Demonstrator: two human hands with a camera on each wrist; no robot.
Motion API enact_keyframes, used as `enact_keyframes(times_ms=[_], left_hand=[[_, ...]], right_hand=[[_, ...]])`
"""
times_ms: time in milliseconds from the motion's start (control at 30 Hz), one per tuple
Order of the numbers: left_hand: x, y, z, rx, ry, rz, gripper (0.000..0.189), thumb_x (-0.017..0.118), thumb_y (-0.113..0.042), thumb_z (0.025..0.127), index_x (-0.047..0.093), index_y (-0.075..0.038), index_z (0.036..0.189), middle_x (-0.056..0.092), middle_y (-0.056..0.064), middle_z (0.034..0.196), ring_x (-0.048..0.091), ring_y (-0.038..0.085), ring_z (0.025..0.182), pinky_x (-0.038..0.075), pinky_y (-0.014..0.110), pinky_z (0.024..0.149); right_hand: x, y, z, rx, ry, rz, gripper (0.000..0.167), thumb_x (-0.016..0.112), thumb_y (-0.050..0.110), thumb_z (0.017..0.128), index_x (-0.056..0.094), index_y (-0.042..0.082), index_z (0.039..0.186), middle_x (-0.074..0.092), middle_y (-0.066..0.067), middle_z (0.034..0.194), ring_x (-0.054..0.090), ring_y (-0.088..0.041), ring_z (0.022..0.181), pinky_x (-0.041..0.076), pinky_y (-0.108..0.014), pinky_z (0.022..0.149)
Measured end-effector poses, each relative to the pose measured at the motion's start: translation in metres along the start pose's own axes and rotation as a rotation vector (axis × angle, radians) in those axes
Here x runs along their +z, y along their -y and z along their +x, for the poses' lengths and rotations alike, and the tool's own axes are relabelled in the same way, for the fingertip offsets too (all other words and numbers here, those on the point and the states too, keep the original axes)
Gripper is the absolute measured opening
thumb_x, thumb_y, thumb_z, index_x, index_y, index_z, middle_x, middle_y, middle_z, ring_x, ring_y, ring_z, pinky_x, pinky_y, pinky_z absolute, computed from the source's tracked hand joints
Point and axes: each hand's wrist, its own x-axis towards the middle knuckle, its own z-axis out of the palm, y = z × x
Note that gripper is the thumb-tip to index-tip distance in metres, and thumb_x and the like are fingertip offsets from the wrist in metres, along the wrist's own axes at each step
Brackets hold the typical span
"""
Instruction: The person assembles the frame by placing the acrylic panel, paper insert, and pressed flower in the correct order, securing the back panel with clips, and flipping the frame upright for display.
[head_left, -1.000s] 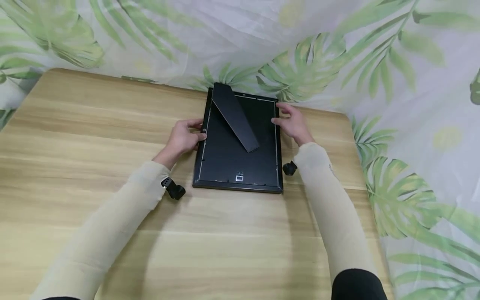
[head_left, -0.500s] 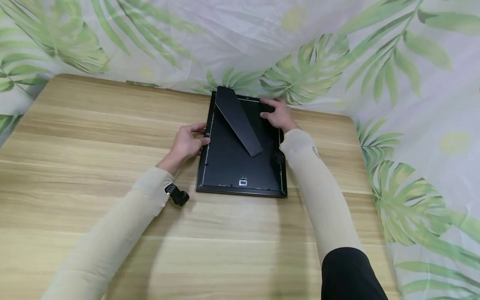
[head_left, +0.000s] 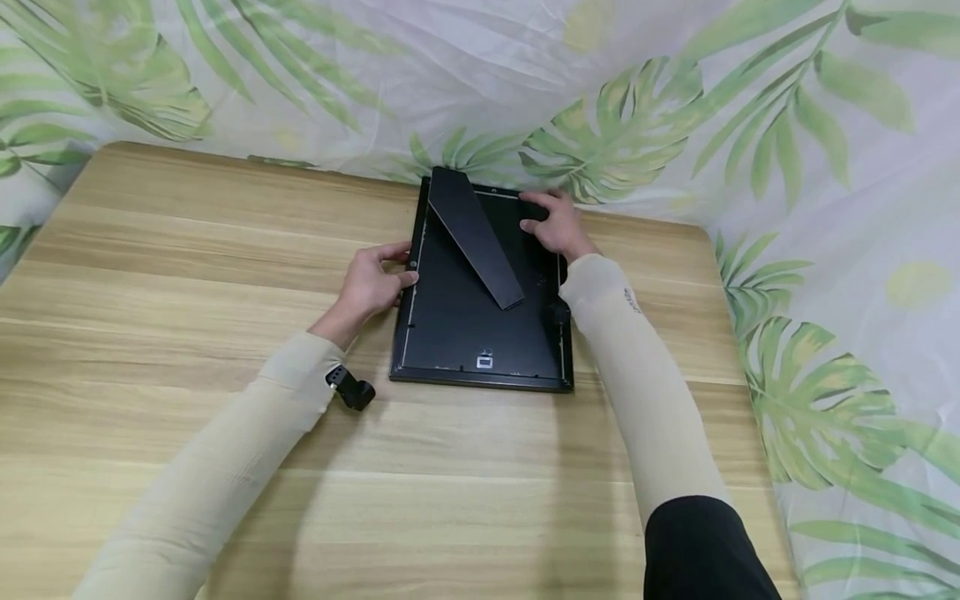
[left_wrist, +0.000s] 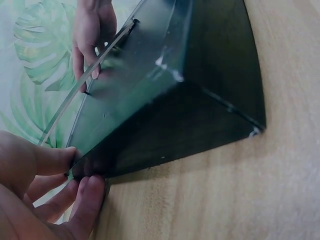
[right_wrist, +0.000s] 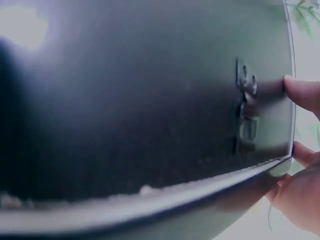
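Observation:
A black picture frame (head_left: 450,333) stands tilted on the table in the head view, its back facing me. Its black easel stand (head_left: 476,237) slants across the upper half of the backing. My left hand (head_left: 367,287) grips the frame's left edge, thumb on the back face; the left wrist view also has these fingers (left_wrist: 87,197) at the edge. At the top right corner my right hand (head_left: 558,225) holds the frame, with thumb and fingers on either side of the rim in the right wrist view. Close by there, a metal hanger (right_wrist: 247,112) sits on the backing.
The frame rests on a wood-grain table (head_left: 187,275), near its back edge. Behind and to the right hangs a white cloth (head_left: 480,75) printed with green leaves. Dark wrist cameras (head_left: 351,389) stick out from the sleeves.
My right hand has moved left from the frame's right edge to its top right corner, and the right forearm has swung inward. The left hand keeps its place on the left edge.

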Motion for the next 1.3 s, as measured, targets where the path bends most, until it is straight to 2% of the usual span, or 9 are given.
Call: enact_keyframes(times_ms=[267, 467, 633, 767, 833, 900, 1067, 1233, 1300], left_hand=[[-0.001, 0.000, -0.006, 0.008, -0.005, -0.006, 0.056, 0.068, -0.001, 0.094, 0.052, -0.007, 0.147, 0.058, 0.018, 0.132, 0.059, 0.014, 0.060, 0.053, 0.023, 0.050], [0.000, 0.000, -0.010, 0.011, -0.003, 0.007, 0.055, 0.067, -0.002, 0.095, 0.051, -0.007, 0.147, 0.058, 0.017, 0.132, 0.057, 0.014, 0.060, 0.052, 0.024, 0.050], [-0.003, -0.001, -0.011, 0.029, -0.004, 0.010, 0.055, 0.067, -0.001, 0.094, 0.052, -0.007, 0.147, 0.058, 0.018, 0.132, 0.057, 0.014, 0.060, 0.052, 0.024, 0.049], [-0.004, -0.002, -0.010, 0.036, -0.007, 0.020, 0.055, 0.067, -0.001, 0.095, 0.051, -0.006, 0.147, 0.058, 0.018, 0.131, 0.057, 0.015, 0.060, 0.052, 0.023, 0.050], [-0.003, 0.000, -0.009, 0.027, -0.004, 0.022, 0.056, 0.067, -0.001, 0.095, 0.050, -0.006, 0.148, 0.057, 0.018, 0.132, 0.057, 0.015, 0.061, 0.052, 0.024, 0.050], [-0.002, 0.002, -0.007, 0.015, -0.001, 0.027, 0.056, 0.067, -0.001, 0.095, 0.050, -0.007, 0.148, 0.057, 0.018, 0.132, 0.058, 0.016, 0.060, 0.053, 0.024, 0.050], [0.003, 0.006, 0.001, 0.027, 0.004, 0.037, 0.054, 0.067, -0.002, 0.095, 0.052, -0.006, 0.146, 0.059, 0.018, 0.131, 0.059, 0.016, 0.059, 0.054, 0.025, 0.051], [0.005, 0.002, 0.009, 0.029, 0.012, 0.017, 0.054, 0.066, -0.001, 0.095, 0.051, -0.005, 0.147, 0.058, 0.019, 0.133, 0.060, 0.015, 0.060, 0.054, 0.025, 0.050], [0.004, 0.001, 0.010, 0.018, 0.016, 0.009, 0.055, 0.066, -0.001, 0.095, 0.051, -0.005, 0.147, 0.057, 0.020, 0.134, 0.060, 0.014, 0.060, 0.055, 0.026, 0.051]], right_hand=[[-0.005, 0.004, -0.004, -0.045, 0.021, -0.089, 0.047, 0.061, 0.021, 0.102, 0.053, 0.020, 0.148, 0.021, -0.018, 0.162, 0.019, -0.039, 0.148, 0.018, -0.050, 0.120], [-0.012, 0.008, -0.009, -0.084, 0.083, -0.171, 0.046, 0.057, 0.018, 0.103, 0.051, 0.017, 0.149, 0.023, -0.022, 0.160, 0.020, -0.038, 0.148, 0.020, -0.049, 0.120], [-0.015, 0.016, -0.012, -0.069, 0.153, -0.208, 0.048, 0.050, 0.015, 0.105, 0.045, 0.018, 0.153, 0.016, -0.023, 0.163, 0.016, -0.038, 0.149, 0.022, -0.048, 0.119], [-0.016, 0.023, -0.011, -0.032, 0.197, -0.203, 0.051, 0.043, 0.012, 0.105, 0.040, 0.021, 0.156, 0.007, -0.021, 0.165, 0.012, -0.036, 0.151, 0.037, -0.046, 0.106], [-0.014, 0.023, -0.010, -0.021, 0.210, -0.201, 0.053, 0.041, 0.010, 0.105, 0.038, 0.022, 0.156, 0.004, -0.021, 0.166, 0.011, -0.036, 0.151, 0.038, -0.044, 0.098], [-0.010, 0.020, -0.010, -0.018, 0.217, -0.204, 0.055, 0.039, 0.010, 0.104, 0.036, 0.022, 0.157, 0.001, -0.021, 0.166, 0.010, -0.037, 0.151, 0.037, -0.045, 0.096], [-0.005, 0.007, -0.013, -0.030, 0.165, -0.188, 0.054, 0.043, 0.018, 0.107, 0.032, 0.021, 0.159, -0.003, -0.023, 0.165, 0.008, -0.039, 0.151, 0.027, -0.047, 0.116], [-0.013, -0.001, -0.028, -0.034, 0.053, -0.049, 0.064, 0.052, 0.028, 0.105, 0.023, 0.016, 0.161, 0.005, -0.017, 0.166, 0.008, -0.034, 0.152, 0.019, -0.047, 0.121], [-0.019, -0.001, -0.041, -0.011, 0.031, 0.024, 0.068, 0.056, 0.032, 0.104, 0.024, 0.014, 0.161, 0.015, -0.016, 0.165, 0.015, -0.033, 0.151, 0.023, -0.048, 0.119]])
